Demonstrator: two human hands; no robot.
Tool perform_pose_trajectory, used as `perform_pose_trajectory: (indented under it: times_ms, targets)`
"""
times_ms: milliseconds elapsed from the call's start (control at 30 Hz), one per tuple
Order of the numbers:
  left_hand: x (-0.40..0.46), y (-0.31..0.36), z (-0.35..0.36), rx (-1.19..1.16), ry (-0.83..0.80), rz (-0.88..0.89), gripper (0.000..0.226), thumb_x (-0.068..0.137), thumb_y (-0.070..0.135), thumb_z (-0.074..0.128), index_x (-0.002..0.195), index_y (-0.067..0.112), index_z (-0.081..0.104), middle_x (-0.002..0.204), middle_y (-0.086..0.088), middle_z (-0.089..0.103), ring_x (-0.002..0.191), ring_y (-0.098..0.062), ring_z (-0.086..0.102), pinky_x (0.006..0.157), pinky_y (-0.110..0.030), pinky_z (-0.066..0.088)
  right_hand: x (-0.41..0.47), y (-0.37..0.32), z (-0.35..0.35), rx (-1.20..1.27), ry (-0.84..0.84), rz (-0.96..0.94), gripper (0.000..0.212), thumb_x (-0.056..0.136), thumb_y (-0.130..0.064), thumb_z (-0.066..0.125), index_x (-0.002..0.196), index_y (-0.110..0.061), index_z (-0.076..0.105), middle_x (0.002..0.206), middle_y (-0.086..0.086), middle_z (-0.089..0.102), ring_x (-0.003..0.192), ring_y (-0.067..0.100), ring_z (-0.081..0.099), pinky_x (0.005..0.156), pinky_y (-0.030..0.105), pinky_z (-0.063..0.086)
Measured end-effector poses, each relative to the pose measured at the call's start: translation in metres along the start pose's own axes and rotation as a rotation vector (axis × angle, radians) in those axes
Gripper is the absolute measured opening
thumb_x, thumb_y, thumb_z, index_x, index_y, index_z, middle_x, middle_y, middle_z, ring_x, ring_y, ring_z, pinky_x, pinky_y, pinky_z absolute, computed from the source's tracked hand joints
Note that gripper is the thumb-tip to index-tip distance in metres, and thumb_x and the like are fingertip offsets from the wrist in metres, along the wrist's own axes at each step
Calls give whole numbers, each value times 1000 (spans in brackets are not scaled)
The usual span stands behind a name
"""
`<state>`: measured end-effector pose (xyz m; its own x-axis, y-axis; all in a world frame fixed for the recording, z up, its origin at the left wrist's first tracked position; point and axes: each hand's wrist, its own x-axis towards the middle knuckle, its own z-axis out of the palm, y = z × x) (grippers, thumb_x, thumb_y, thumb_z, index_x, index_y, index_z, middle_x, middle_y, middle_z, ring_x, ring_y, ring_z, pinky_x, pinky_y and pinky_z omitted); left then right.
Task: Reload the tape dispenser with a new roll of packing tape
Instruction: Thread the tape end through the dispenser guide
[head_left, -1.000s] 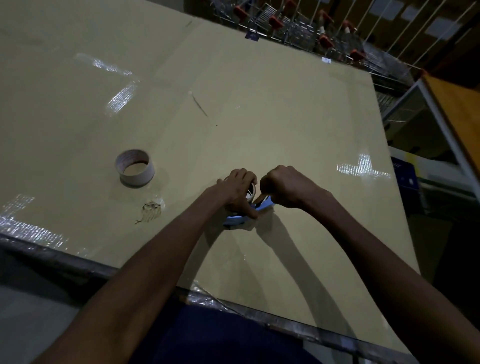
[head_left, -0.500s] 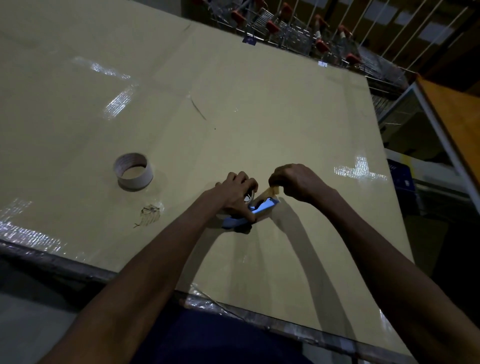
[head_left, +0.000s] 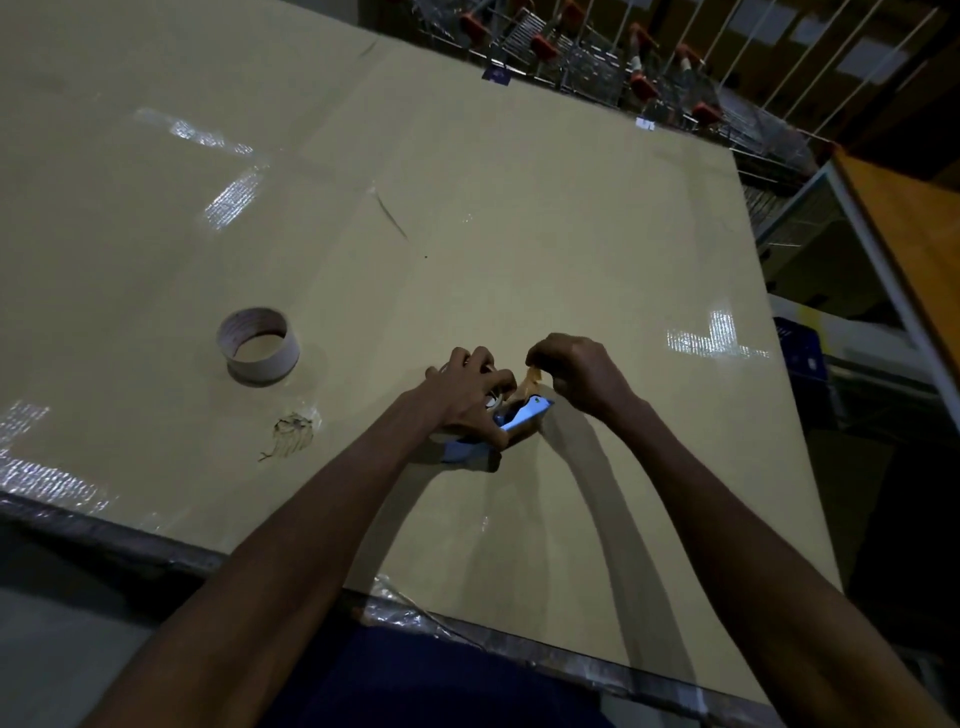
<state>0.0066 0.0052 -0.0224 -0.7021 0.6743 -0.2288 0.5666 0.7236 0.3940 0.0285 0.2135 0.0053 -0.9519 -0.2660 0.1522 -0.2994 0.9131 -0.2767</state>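
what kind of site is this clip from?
Likely a store back room or packing area: nested shopping carts line the far side, the cardboard-covered table is patched with tape, and an empty tape core sits on it.

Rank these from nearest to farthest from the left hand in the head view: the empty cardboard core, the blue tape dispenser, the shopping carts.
1. Blue tape dispenser: gripped under the left hand.
2. Empty cardboard core: to its left, standing apart on the table.
3. Shopping carts: beyond the table's far edge.
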Motion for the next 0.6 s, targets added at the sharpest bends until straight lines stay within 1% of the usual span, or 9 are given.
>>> perform_pose_trajectory:
  times_ms: [33, 100, 200, 267, 333, 433, 467, 533, 600]
  targets:
    - [0, 1, 0, 2, -1, -4, 69, 70, 60, 74, 127, 31, 47, 137, -2, 33, 126, -27, 30, 90, -47, 39, 1, 0, -4, -5, 10, -8, 35, 75, 14, 60, 95, -12, 74, 91, 5, 74, 79, 28, 70, 64, 38, 55]
    - [-1, 2, 0, 0, -4, -12, 70, 71, 60, 74, 129, 31, 47, 139, -2, 32, 127, -27, 29, 90, -47, 37, 0, 1, -10, -122, 40, -93, 38, 78, 10, 53, 99, -15, 72, 89, 5, 72, 70, 30, 67, 54, 35, 50]
    - [-1, 3, -2, 2, -7, -11, 70, 71, 60, 73, 130, 32, 47, 140, -2, 32, 129, -27, 28, 89, -45, 37, -10, 6, -10, -278, 90, -227, 47, 72, 5, 37, 102, -13, 69, 86, 6, 68, 59, 29, 59, 44, 29, 38]
    - [-1, 2, -2, -2, -18, -12, 72, 71, 60, 74, 131, 32, 47, 140, -3, 31, 128, -27, 28, 90, -46, 37, -13, 9, -2, -251, 98, -178, 46, 70, 10, 44, 102, -12, 67, 86, 5, 68, 61, 29, 60, 46, 30, 40]
    - [-2, 3, -2, 6, -24, -17, 74, 70, 61, 75, 132, 32, 46, 140, -3, 31, 129, -27, 28, 92, -48, 38, -13, 11, 8, -23, 24, 7, 40, 72, 12, 55, 100, -13, 69, 87, 5, 72, 70, 28, 68, 57, 33, 51]
    - [-1, 4, -2, 23, -20, -21, 73, 68, 61, 75, 130, 33, 48, 140, -2, 31, 128, -27, 28, 91, -47, 38, -11, 11, 8, 569, -159, 347, 23, 90, 3, 60, 98, -15, 72, 83, 8, 72, 75, 24, 72, 73, 41, 60]
    - [-1, 4, -2, 28, -22, -20, 73, 68, 61, 75, 129, 33, 48, 139, -2, 31, 128, -27, 28, 91, -47, 38, -10, 12, 3, 693, -207, 413, 19, 94, -2, 59, 101, -12, 73, 83, 10, 71, 76, 24, 71, 76, 43, 61]
    - [0, 4, -2, 30, -27, -23, 71, 68, 61, 75, 128, 35, 49, 138, -2, 32, 127, -26, 28, 90, -46, 38, -10, 15, -9, 812, -307, 450, 19, 96, -6, 59, 111, -7, 72, 88, 14, 72, 80, 22, 71, 79, 40, 61]
    - [0, 5, -1, 18, -25, -31, 68, 68, 60, 75, 126, 36, 50, 137, -1, 32, 127, -26, 29, 91, -46, 38, -9, 20, -20, 871, -404, 452, 25, 95, -6, 62, 119, -8, 69, 97, 18, 74, 86, 23, 73, 78, 34, 61]
